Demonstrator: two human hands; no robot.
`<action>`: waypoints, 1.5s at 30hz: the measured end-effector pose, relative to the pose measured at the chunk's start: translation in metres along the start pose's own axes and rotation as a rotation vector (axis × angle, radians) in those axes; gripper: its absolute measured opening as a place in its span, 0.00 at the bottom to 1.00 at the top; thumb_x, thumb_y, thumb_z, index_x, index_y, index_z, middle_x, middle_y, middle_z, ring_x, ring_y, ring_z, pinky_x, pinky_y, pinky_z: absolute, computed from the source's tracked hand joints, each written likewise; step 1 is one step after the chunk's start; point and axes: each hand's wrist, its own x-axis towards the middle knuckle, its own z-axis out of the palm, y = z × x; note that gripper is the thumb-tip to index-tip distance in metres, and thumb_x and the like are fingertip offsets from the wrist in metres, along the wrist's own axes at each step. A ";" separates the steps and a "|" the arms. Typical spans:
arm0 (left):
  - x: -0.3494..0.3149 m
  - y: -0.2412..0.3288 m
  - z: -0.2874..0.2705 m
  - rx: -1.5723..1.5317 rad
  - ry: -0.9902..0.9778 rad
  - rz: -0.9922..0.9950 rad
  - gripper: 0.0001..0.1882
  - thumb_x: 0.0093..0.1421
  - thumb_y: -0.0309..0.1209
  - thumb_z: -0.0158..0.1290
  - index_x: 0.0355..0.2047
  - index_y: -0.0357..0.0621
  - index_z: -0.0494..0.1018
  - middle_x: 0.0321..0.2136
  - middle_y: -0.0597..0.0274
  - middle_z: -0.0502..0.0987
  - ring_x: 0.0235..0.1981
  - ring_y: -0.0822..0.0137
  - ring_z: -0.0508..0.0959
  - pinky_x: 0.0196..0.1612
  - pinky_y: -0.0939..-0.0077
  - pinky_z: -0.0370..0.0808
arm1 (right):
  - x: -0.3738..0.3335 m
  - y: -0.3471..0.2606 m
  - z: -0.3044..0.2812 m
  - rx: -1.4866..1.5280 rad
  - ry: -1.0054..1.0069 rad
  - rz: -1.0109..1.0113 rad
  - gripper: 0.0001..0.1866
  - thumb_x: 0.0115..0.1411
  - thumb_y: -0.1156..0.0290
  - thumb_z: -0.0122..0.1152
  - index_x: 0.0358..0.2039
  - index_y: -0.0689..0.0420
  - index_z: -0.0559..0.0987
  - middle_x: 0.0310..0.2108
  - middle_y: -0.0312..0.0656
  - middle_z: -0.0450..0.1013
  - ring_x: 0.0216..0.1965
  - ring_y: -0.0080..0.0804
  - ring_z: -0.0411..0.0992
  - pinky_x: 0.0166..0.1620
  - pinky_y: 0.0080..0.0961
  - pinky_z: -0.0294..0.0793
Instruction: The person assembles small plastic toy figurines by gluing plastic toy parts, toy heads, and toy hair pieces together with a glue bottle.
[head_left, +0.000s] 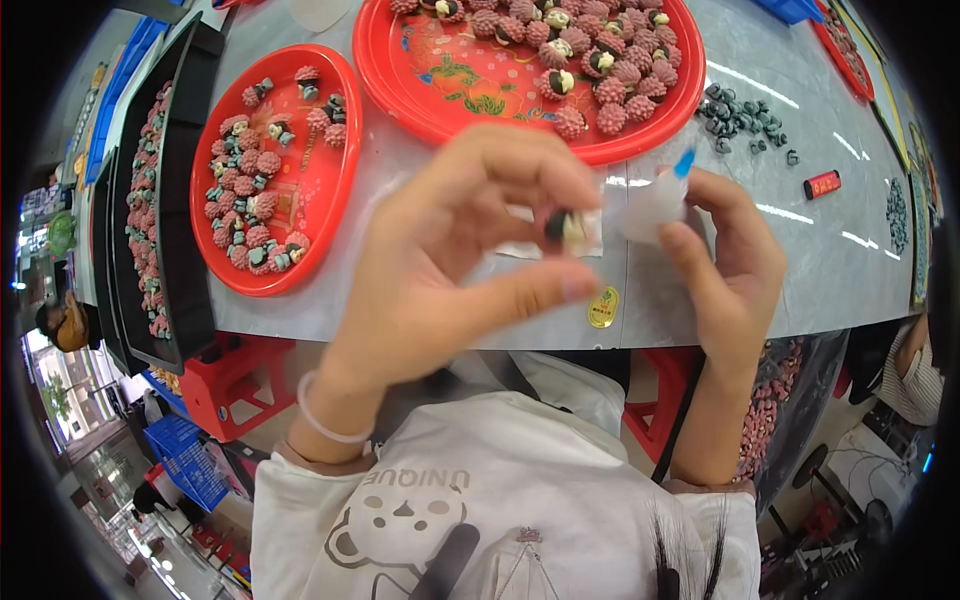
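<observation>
My left hand point(430, 250) pinches a small black-and-cream figurine piece point(565, 230) between thumb and fingertips, above the table. Motion blurs its details. Close by on the right, my right hand point(730, 260) is closed round a whitish squeeze bottle point(652, 208) with a blue nozzle tip point(685, 162) pointing up. The bottle is apart from the piece. Below them, a white paper point(512, 247) on the table is partly hidden by my left hand. A yellow oval sticker point(603, 307) lies near the table's front edge.
A large red tray point(600, 155) with bumpy pink pieces stands ahead; a smaller red tray point(325, 180) stands left, beside a black bin point(190, 290). Dark pieces point(745, 120) and a small red object point(822, 185) lie on the right. Red stools point(240, 385) stand below the edge.
</observation>
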 end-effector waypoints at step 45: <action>-0.021 -0.029 0.028 -0.329 0.100 -0.258 0.20 0.49 0.38 0.53 0.34 0.34 0.65 0.31 0.50 0.70 0.27 0.68 0.73 0.26 0.85 0.69 | -0.025 -0.025 -0.051 0.209 0.131 0.092 0.21 0.49 0.65 0.55 0.37 0.67 0.64 0.33 0.53 0.65 0.33 0.39 0.67 0.39 0.29 0.68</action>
